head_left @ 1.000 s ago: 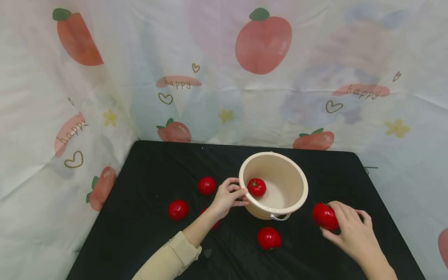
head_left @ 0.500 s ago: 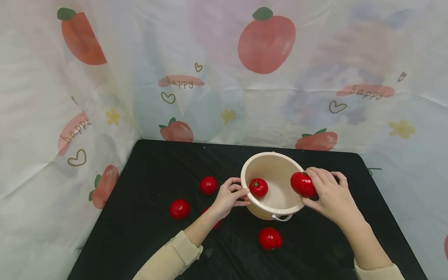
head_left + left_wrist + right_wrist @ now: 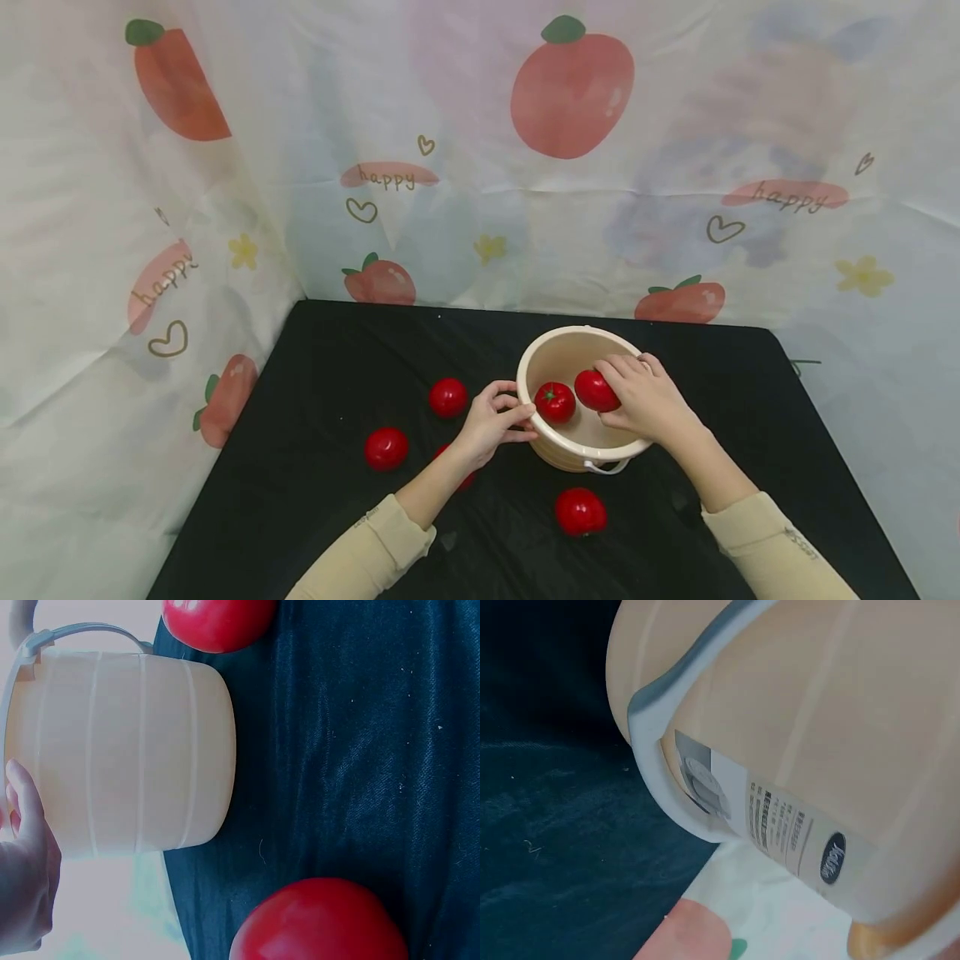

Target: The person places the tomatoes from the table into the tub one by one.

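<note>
A cream plastic bucket [image 3: 555, 454] stands on the black table, its mouth tilted toward the head camera. My left hand [image 3: 491, 425] pinches its left rim, thumb over the edge and fingers along the outside; the left wrist view shows that hand [image 3: 30, 877] at the rim. My right hand [image 3: 641, 396] reaches over the right rim and grips a red tomato [image 3: 596, 391] inside the bucket's mouth. Another tomato [image 3: 556, 403] with a green stem lies in the bucket, left of the held one. In the right wrist view the bucket's side [image 3: 780, 690] fills most of the picture; the right hand is out of sight there.
Loose tomatoes lie on the black cloth [image 3: 322, 533]: one [image 3: 447, 397] behind the left wrist, one [image 3: 386, 449] farther left, one [image 3: 581, 512] in front of the bucket, and one [image 3: 467, 481] partly hidden by the left forearm. The bucket's handle [image 3: 607, 468] hangs in front. Printed curtains [image 3: 465, 108] enclose the table.
My right hand has carried its tomato leftward from beside the bucket, over the right rim and into the mouth. The left hand has kept its hold on the rim.
</note>
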Motion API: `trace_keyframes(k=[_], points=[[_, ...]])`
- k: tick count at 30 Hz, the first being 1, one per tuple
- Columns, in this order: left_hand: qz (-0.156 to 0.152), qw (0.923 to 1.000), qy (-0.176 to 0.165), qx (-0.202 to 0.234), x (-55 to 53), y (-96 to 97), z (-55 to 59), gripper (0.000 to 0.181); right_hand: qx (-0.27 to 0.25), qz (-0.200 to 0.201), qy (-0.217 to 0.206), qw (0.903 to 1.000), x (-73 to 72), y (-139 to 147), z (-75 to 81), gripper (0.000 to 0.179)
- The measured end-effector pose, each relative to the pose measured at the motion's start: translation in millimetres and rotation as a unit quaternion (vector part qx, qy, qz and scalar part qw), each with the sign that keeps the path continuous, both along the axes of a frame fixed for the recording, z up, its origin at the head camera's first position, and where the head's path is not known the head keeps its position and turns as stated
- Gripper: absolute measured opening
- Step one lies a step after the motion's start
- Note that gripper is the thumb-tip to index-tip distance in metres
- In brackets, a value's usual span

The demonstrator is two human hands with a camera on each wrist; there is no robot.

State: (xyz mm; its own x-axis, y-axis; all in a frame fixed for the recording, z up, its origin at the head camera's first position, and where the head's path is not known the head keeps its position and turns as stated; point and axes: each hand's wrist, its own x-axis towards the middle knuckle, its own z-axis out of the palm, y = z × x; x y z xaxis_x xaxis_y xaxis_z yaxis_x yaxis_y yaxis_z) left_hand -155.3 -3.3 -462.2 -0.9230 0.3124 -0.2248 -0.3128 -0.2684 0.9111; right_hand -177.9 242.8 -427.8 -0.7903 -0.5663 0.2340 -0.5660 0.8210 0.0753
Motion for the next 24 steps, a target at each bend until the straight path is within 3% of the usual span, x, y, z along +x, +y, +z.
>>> trace_keyframes(k=[10,24], points=[[0.002,1.0000,-0.001,-0.001,-0.5,1.2,-1.2,0.041,0.099,0.030,-0.027,0.9943,-15.5,-6.3,-14.1,0.069],[0.003,1.0000,0.001,0.002,-0.7,1.7,-1.8,0.039,0.184,0.074,0.028,0.9797,-29.1,-8.4,-29.4,0.064]])
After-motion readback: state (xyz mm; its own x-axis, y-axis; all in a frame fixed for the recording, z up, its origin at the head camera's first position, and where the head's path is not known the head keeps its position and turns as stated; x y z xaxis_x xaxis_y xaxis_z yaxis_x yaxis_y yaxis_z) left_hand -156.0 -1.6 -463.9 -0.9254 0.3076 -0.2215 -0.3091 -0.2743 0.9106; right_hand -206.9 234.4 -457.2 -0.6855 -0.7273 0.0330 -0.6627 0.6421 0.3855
